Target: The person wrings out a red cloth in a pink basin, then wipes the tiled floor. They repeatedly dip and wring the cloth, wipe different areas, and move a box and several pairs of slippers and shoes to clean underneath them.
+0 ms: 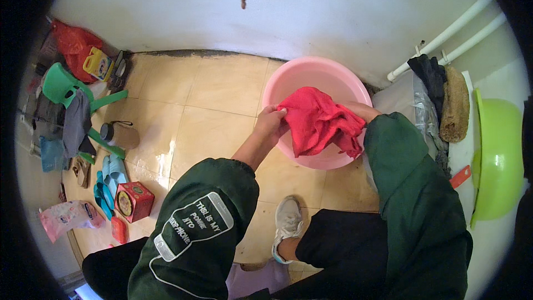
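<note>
A red cloth (318,123) is stretched out over a pink plastic basin (276,79). My left hand (272,123) pinches the cloth's left edge between thumb and fingers. Beneath the cloth, my right hand (360,110) holds up its right side; only the wrist and back of that hand show, and the fingers are covered. The cloth's lower right end hangs in folds near the basin's rim. Pale liquid appears to lie in the basin, but the cloth hides much of it.
At left, a green plastic chair (62,83) carries a grey cloth (77,121). Near it are a lidded jar (125,135), blue slippers (113,168) and a red box (139,201). White pipes (441,33), a loofah (454,106) and a lime-green basin (501,158) are at right.
</note>
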Demonstrator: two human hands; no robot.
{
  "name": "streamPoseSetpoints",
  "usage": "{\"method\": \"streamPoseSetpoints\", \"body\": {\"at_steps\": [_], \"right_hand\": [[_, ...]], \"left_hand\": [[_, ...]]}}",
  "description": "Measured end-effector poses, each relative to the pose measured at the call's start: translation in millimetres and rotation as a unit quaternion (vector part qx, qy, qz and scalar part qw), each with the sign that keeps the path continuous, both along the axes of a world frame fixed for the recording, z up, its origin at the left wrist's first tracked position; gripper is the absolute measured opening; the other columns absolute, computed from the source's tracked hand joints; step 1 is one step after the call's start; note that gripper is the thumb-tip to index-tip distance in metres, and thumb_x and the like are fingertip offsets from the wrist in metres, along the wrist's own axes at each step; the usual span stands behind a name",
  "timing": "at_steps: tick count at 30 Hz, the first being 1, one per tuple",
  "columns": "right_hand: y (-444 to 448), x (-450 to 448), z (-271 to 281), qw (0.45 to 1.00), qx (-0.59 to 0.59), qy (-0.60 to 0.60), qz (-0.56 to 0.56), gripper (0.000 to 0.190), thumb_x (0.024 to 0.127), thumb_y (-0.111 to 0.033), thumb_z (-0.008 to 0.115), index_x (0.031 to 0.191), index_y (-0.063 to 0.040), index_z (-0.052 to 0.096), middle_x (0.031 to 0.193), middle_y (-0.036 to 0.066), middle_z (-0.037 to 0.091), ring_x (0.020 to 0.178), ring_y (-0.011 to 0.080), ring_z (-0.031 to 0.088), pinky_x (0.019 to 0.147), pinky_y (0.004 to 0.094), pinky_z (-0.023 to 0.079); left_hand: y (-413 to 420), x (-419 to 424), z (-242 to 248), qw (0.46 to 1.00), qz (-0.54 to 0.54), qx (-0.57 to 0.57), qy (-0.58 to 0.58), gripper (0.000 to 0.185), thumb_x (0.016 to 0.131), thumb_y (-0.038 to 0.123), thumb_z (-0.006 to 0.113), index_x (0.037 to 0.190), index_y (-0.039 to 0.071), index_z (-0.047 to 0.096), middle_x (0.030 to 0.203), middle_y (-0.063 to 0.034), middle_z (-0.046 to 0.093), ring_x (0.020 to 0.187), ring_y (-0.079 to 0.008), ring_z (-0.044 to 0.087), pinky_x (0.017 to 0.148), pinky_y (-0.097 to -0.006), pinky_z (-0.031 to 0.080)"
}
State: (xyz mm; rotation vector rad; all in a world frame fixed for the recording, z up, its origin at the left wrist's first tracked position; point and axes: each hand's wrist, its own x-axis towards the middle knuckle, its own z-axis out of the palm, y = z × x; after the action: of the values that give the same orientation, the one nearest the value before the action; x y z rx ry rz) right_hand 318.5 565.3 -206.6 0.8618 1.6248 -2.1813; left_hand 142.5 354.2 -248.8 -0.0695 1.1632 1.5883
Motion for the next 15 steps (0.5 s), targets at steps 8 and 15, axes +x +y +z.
{"method": "streamPoseSetpoints", "body": {"at_steps": [8, 15], "right_hand": [[21.9, -18.8, -42.5, 0.850, 0.517, 0.025, 0.096, 0.079, 0.080, -0.048, 0.075, 0.138, -0.001, 0.049, 0.133, 0.027, 0.053, 0.126, 0.0449, 0.047, 0.103, 0.0466, 0.043], [-27.2, -35.0, -68.2, 0.773, 0.569, -0.106, 0.258, 0.115, 0.061, -0.046, 0.087, 0.155, -0.020, 0.026, 0.151, 0.027, 0.031, 0.134, 0.0460, 0.040, 0.108, 0.0496, 0.039]], "left_hand": [[40.7, 13.3, -54.2, 0.988, 0.150, 0.025, 0.020, 0.050, 0.081, -0.018, 0.041, 0.126, 0.002, 0.051, 0.122, -0.0191, 0.055, 0.103, -0.0284, 0.063, 0.085, -0.0389, 0.058], [48.7, -5.9, -98.6, 0.928, -0.058, -0.036, 0.366, 0.061, 0.083, -0.017, 0.049, 0.140, 0.002, 0.040, 0.123, -0.0148, 0.059, 0.111, -0.0221, 0.060, 0.088, -0.0336, 0.055]]}}
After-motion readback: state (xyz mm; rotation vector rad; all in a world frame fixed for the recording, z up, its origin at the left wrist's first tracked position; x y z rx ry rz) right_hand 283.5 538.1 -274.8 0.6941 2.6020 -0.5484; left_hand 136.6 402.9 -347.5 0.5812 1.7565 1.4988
